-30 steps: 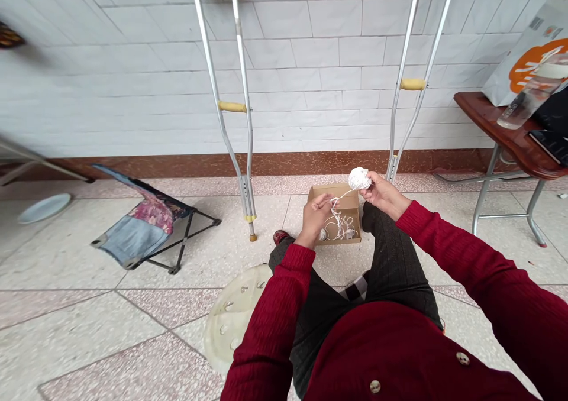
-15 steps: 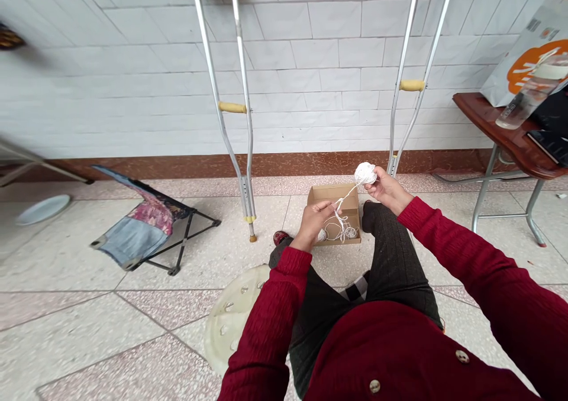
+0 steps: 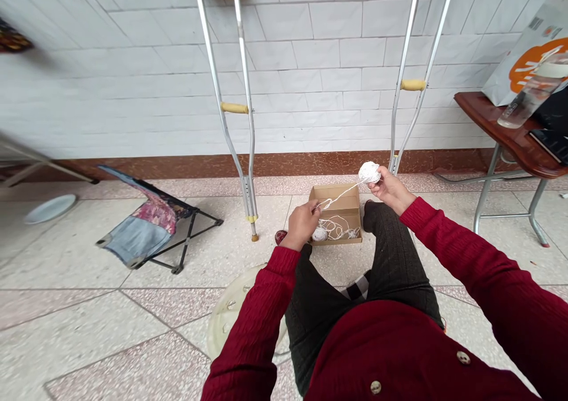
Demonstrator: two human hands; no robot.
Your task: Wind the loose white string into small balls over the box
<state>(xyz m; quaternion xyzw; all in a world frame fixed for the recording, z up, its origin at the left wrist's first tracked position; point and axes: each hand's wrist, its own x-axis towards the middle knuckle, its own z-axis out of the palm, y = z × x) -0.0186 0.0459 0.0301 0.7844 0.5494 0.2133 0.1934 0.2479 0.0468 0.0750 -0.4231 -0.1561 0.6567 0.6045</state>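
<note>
In my right hand (image 3: 390, 188) is a ball of white yarn (image 3: 368, 172), gripped at its right side by the fingertips. A white strand (image 3: 344, 194) runs from the ball down to my left hand (image 3: 304, 220), whose fingers pinch it; a small loop or tangle shows close to those fingers. Below both hands an open cardboard box (image 3: 335, 199) stands on the floor. Inside it lie another white yarn ball (image 3: 319, 233) at the left, loose loops of yarn, and a smaller bundle (image 3: 353, 233) at the right.
Two crutches (image 3: 226, 108) (image 3: 412, 85) lean against the tiled wall. A folding stool (image 3: 146, 229) stands at the left, a pale round plastic stool (image 3: 231, 306) beside my left leg. On the right, a brown table (image 3: 483, 114) bears a bottle (image 3: 528, 96) and a bag (image 3: 510, 64).
My left hand has moved left, away from the right, stretching the strand longer. The loops that hung beneath it are gone from there, and more of the box's contents shows.
</note>
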